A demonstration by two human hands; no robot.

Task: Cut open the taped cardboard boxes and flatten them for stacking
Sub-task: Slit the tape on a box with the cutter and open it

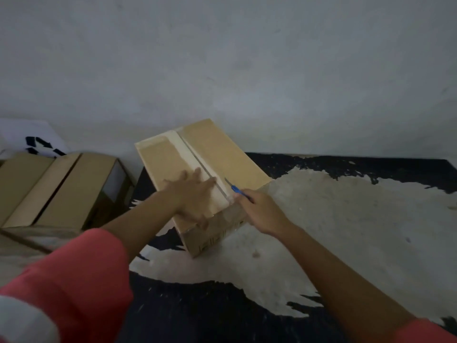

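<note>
Pressing the box flat-fingered, left hand extends; right grip clamps the cutter.

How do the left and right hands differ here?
The left hand lies flat, fingers straight, pressing the box top; the right hand is curled round a blue cutter. The left hand sits left of the tape strip; the right hand is right of it, at the box's near edge, blade pointing along the strip. Both work at the box's near end.
</note>
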